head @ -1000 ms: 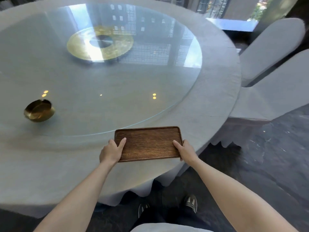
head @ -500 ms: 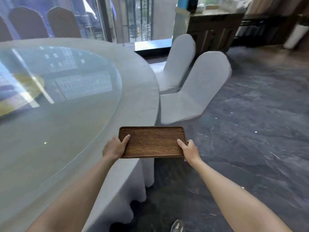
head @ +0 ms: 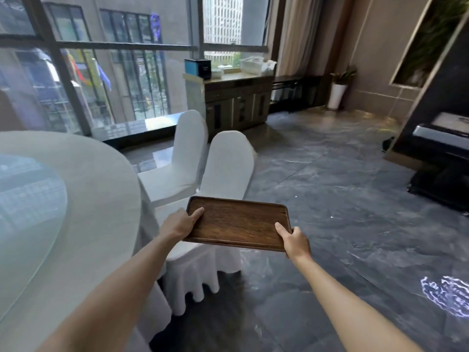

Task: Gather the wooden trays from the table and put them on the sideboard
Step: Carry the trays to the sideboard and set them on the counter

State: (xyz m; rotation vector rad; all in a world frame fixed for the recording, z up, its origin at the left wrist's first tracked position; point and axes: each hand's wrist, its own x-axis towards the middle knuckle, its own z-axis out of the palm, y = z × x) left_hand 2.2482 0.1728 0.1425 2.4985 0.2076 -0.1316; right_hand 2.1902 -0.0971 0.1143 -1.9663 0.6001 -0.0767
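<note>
Wooden tray [head: 238, 223], now carried clear of the desk [head: 76, 179] at lower centre, clamped at both short ends by left hand [head: 180, 224] and right hand [head: 295, 242] fingers, sideboard [head: 236, 97] newly visible at upper centre: transport phase.

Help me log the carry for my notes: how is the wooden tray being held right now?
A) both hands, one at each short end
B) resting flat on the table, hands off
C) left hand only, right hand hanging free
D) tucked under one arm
A: the left hand and the right hand each grip a short end of the wooden tray, held in the air clear of the table.
</note>
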